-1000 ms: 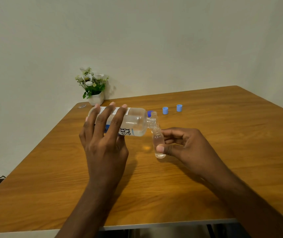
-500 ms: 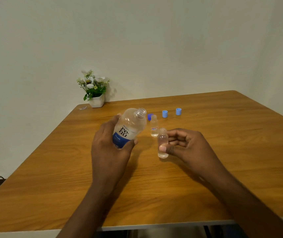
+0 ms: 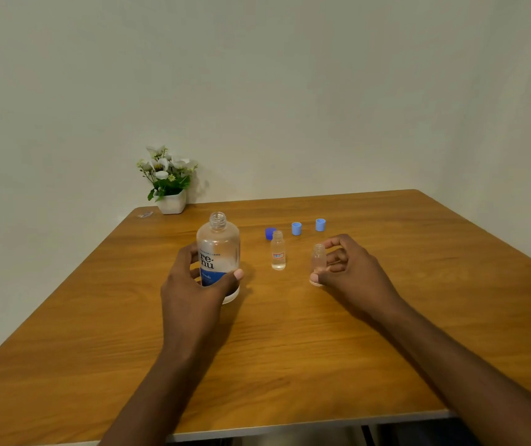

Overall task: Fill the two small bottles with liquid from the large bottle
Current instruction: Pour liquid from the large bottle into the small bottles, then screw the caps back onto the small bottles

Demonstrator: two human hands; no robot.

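Table [image 3: 290, 349] of grained wood bears clear cylindrical large bottle [image 3: 218, 247].

The left hand [image 3: 193, 286] reaches forward, fingers and thumb curled round the large bottle [image 3: 218, 243]; the right hand [image 3: 352, 272] pinches a small bottle [image 3: 318, 254] between thumb and curled fingers. Both forearms stretch forward, bare.

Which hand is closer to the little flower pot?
Left. The left hand, gripping the large bottle, is in front of the flower pot; the right hand, holding a small bottle, is farther right.
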